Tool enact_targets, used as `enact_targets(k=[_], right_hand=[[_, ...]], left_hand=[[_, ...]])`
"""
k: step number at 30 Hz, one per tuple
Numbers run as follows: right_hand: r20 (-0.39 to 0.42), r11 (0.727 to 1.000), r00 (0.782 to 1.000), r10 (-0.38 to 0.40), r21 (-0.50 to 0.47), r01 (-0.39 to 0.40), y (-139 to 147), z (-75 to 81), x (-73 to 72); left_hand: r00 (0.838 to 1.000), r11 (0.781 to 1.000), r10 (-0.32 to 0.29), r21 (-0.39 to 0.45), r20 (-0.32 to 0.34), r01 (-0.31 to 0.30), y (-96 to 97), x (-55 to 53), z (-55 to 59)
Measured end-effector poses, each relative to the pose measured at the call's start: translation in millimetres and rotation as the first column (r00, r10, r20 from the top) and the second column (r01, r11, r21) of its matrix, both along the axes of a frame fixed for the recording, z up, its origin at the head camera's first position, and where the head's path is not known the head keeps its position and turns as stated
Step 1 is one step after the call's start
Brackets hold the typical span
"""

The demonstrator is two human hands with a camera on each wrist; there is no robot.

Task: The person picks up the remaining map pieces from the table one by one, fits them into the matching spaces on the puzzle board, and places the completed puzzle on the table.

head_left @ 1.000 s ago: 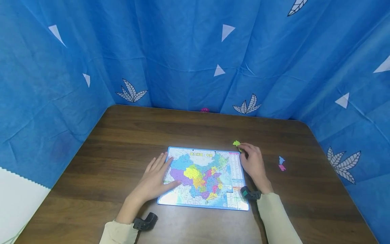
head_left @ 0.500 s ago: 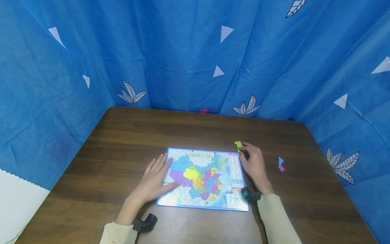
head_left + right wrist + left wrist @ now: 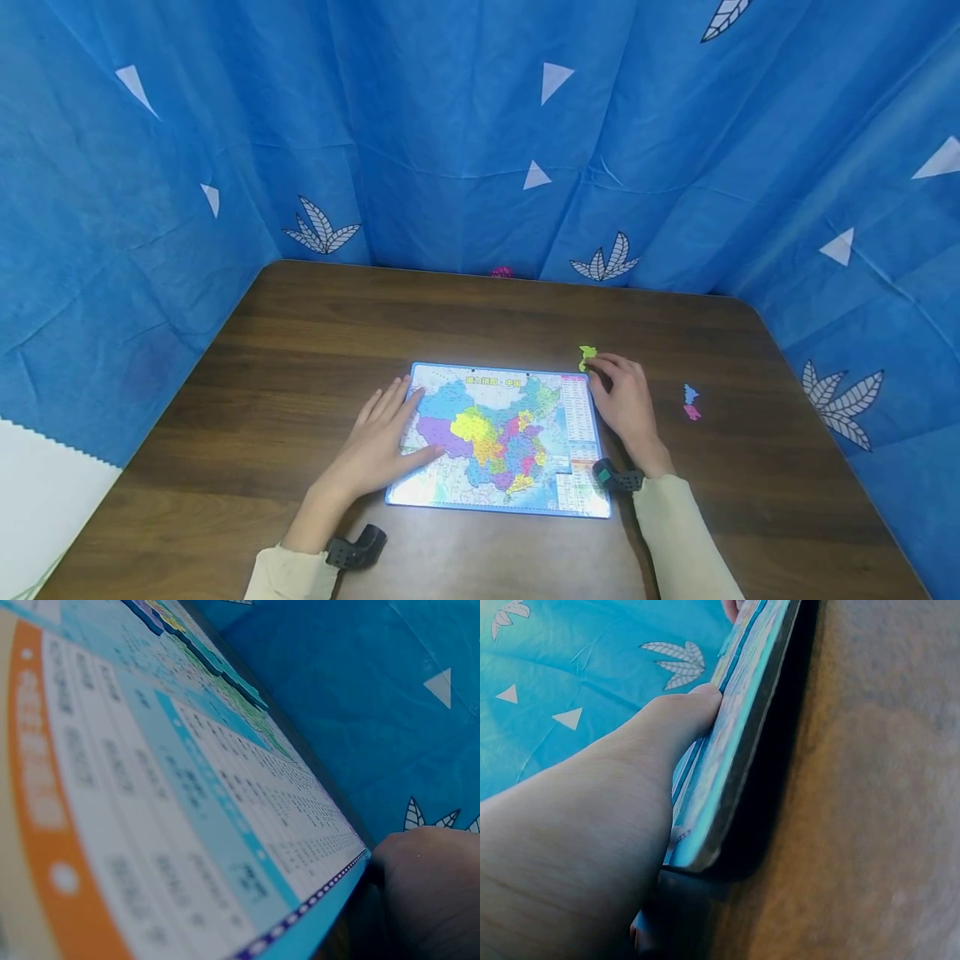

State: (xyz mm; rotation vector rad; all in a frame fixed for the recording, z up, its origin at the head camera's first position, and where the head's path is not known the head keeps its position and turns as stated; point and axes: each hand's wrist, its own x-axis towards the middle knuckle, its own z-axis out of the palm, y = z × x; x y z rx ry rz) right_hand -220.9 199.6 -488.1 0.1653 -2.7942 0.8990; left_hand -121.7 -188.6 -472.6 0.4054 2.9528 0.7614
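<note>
A map puzzle board (image 3: pixel 555 492) with a blue rim lies flat on the table, several coloured pieces fitted on it. My left hand (image 3: pixel 378 446) rests on its left side with fingers straight and spread; in the left wrist view the thumb (image 3: pixel 682 712) lies over the board's edge. By the board's far right corner, my right hand (image 3: pixel 626 404) pinches a yellow-green map puzzle piece (image 3: pixel 587 353) between thumb and fingers. The fingers hide part of that piece. Only a dim part of the right hand (image 3: pixel 431 892) shows in the right wrist view, beside the board's edge.
On the table to the right lie a small blue puzzle piece (image 3: pixel 690 394) and a pink puzzle piece (image 3: pixel 692 412), close together. The brown wooden table (image 3: pixel 337 325) meets a blue curtain (image 3: pixel 450 167) at the back and sides.
The yellow-green piece has turned in my right fingers, from lying sideways to more upright, and shifted slightly right. My left hand stays in place on the board.
</note>
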Motion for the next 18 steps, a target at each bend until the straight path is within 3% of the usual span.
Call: enact_targets(k=[18], right_hand=[[0.031, 1.000, 0.999, -0.010, -0.018, 0.011, -1.7, -0.4, -0.3]], left_hand=[[1.000, 1.000, 0.001, 0.009, 0.008, -0.001, -0.4, 0.6, 0.4]])
